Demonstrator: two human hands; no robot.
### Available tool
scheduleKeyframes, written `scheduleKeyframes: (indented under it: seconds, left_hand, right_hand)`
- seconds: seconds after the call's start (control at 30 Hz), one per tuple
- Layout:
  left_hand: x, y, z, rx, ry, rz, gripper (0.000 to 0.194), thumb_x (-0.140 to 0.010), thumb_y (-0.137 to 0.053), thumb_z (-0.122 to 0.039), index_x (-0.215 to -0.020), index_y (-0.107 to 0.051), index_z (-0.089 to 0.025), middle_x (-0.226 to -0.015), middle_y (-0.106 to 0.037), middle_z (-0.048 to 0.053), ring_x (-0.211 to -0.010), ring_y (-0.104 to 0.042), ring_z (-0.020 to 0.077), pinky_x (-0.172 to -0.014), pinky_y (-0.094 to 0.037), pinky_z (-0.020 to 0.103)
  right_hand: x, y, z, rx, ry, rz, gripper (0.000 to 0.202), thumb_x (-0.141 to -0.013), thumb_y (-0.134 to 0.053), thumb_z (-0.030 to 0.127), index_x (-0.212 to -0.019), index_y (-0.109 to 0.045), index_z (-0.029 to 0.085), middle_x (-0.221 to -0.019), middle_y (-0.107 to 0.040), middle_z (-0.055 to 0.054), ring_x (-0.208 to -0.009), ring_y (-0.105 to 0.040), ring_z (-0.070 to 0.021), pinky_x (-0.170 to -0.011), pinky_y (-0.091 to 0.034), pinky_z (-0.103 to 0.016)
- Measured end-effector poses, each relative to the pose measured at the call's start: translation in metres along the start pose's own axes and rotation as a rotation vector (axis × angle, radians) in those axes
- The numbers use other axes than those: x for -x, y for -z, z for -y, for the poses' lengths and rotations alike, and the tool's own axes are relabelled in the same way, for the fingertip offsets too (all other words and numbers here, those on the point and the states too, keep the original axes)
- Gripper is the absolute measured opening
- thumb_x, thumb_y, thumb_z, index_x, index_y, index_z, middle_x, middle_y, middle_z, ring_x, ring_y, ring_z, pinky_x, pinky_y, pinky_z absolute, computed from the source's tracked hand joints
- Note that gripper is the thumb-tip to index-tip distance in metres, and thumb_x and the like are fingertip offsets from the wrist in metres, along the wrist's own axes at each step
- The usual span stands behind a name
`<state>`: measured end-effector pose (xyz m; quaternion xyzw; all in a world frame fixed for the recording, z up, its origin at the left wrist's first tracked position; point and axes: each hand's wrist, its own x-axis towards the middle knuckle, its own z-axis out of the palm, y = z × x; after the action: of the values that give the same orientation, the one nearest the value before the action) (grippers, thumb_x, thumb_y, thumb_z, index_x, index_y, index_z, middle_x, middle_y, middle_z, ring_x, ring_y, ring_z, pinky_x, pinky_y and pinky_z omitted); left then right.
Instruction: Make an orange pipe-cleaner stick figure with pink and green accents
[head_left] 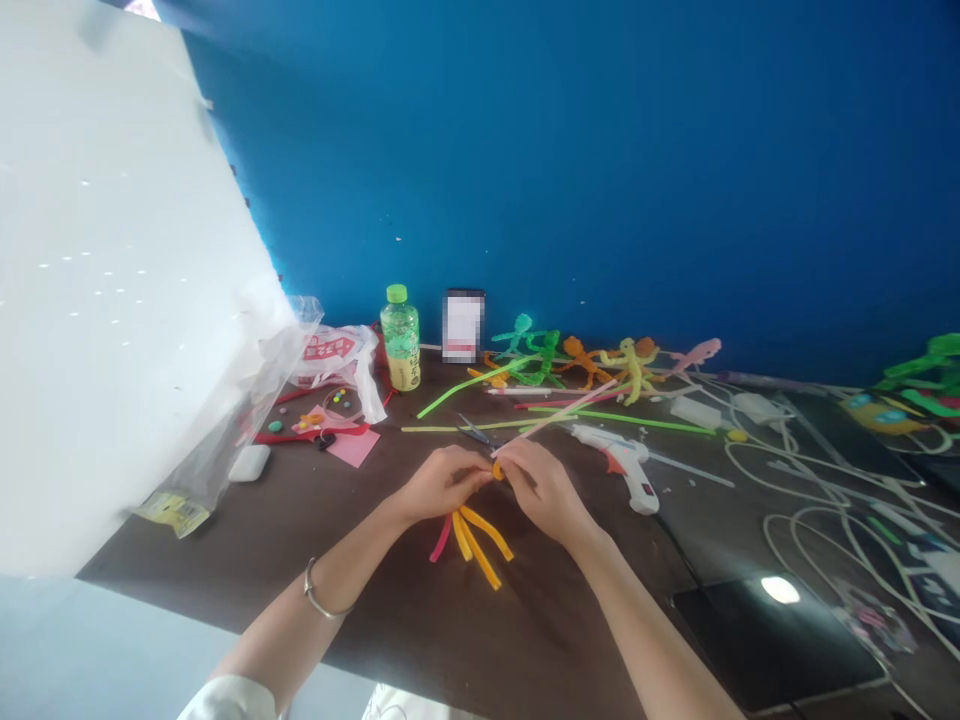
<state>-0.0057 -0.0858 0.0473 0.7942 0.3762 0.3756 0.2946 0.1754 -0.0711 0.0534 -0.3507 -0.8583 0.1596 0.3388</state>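
Note:
My left hand and my right hand meet over the middle of the table, fingers pinched close together. Between them is a bundle of orange-yellow pipe cleaners, with a small bend showing at the fingertips and several ends hanging below. A short dark pink pipe cleaner hangs beside those ends. Just beyond the hands lie scissors, partly hidden. A long pale pink pipe cleaner slants away behind my right hand; whether that hand touches it, I cannot tell.
Pipe-cleaner figures line the wall behind loose green stems. A glue gun lies right, with white cables and a black tablet-like slab. A bottle, phone and plastic bags are at the back.

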Motion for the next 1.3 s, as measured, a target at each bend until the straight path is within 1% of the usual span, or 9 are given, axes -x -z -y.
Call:
scheduleKeyframes:
  seconds: [0.27,0.43,0.57,0.67,0.83,0.97,1.1,1.2,1.3]
  left_hand:
    - [0.0,-0.003,-0.001,-0.04,0.042,-0.153,0.023,-0.083,-0.047,-0.032,-0.074,-0.062,-0.016,-0.062,-0.063,0.001,-0.061,-0.056,0.0123,-0.064,-0.043,0.024]
    - [0.002,-0.008,0.005,-0.113,0.093,-0.264,0.018,-0.081,-0.049,-0.032,-0.078,-0.06,-0.017,-0.065,-0.064,0.001,-0.063,-0.057,0.0129,-0.065,-0.043,0.024]
    - [0.003,-0.012,0.012,-0.193,0.034,-0.347,0.016,-0.08,-0.051,-0.031,-0.076,-0.06,-0.018,-0.067,-0.065,0.002,-0.063,-0.057,0.0127,-0.065,-0.044,0.025]
    - [0.003,-0.013,0.014,-0.251,-0.034,-0.378,0.016,-0.08,-0.051,-0.029,-0.073,-0.061,-0.018,-0.065,-0.065,0.002,-0.06,-0.055,0.0122,-0.065,-0.043,0.027]
    - [0.003,-0.012,0.01,-0.234,-0.105,-0.248,0.012,-0.078,-0.05,-0.021,-0.075,-0.061,-0.018,-0.067,-0.067,0.001,-0.056,-0.052,0.011,-0.069,-0.043,0.028]
    - [0.003,-0.013,0.012,-0.266,-0.094,-0.286,0.014,-0.078,-0.048,-0.02,-0.071,-0.06,-0.019,-0.065,-0.066,0.0,-0.054,-0.051,0.0107,-0.069,-0.042,0.029]
    - [0.003,-0.016,0.016,-0.329,-0.112,-0.32,0.016,-0.077,-0.047,-0.017,-0.068,-0.06,-0.02,-0.06,-0.065,-0.002,-0.047,-0.047,0.0089,-0.069,-0.041,0.029]
    - [0.002,-0.015,0.014,-0.361,-0.148,-0.357,0.016,-0.077,-0.047,-0.016,-0.066,-0.058,-0.02,-0.058,-0.063,-0.002,-0.048,-0.046,0.0093,-0.066,-0.041,0.028]
    - [0.001,-0.013,0.014,-0.398,-0.182,-0.362,0.018,-0.078,-0.044,-0.016,-0.067,-0.058,-0.019,-0.054,-0.061,-0.001,-0.046,-0.046,0.0091,-0.065,-0.04,0.027]
  right_hand:
    - [-0.001,-0.009,0.005,-0.381,-0.298,0.009,0.027,-0.085,-0.04,0.031,-0.064,-0.05,0.018,-0.06,-0.049,0.001,-0.058,-0.045,-0.0124,-0.056,-0.035,-0.024]
    - [-0.003,-0.022,0.011,-0.817,-0.544,-0.001,0.032,-0.079,-0.048,0.036,-0.053,-0.044,0.018,-0.05,-0.04,0.004,-0.05,-0.039,-0.0101,-0.052,-0.031,-0.024]
    - [-0.003,-0.03,0.016,-1.185,-0.749,-0.011,0.029,-0.072,-0.055,0.036,-0.054,-0.044,0.017,-0.05,-0.038,0.005,-0.047,-0.033,-0.0077,-0.048,-0.028,-0.022]
    - [-0.002,-0.033,0.017,-1.269,-0.828,-0.028,0.028,-0.069,-0.058,0.035,-0.054,-0.043,0.017,-0.05,-0.036,0.006,-0.046,-0.031,-0.007,-0.045,-0.025,-0.022]
    - [-0.002,-0.032,0.016,-1.215,-0.85,-0.157,0.027,-0.064,-0.062,0.036,-0.055,-0.044,0.017,-0.052,-0.038,0.005,-0.046,-0.032,-0.0065,-0.044,-0.025,-0.021]
    - [-0.001,-0.035,0.017,-1.135,-0.868,-0.141,0.029,-0.065,-0.06,0.039,-0.053,-0.044,0.018,-0.051,-0.039,0.005,-0.046,-0.033,-0.0073,-0.044,-0.025,-0.021]
    - [0.0,-0.04,0.02,-0.99,-0.829,-0.127,0.036,-0.071,-0.054,0.044,-0.051,-0.038,0.019,-0.049,-0.036,0.005,-0.046,-0.032,-0.0082,-0.045,-0.026,-0.022]
    - [0.003,-0.04,0.022,-0.725,-0.657,-0.076,0.035,-0.08,-0.043,0.044,-0.056,-0.04,0.019,-0.053,-0.04,0.003,-0.049,-0.037,-0.0101,-0.047,-0.028,-0.023]
    - [0.005,-0.036,0.02,-0.353,-0.394,0.003,0.026,-0.086,-0.035,0.031,-0.066,-0.044,0.019,-0.061,-0.048,0.001,-0.055,-0.043,-0.0119,-0.052,-0.03,-0.024]
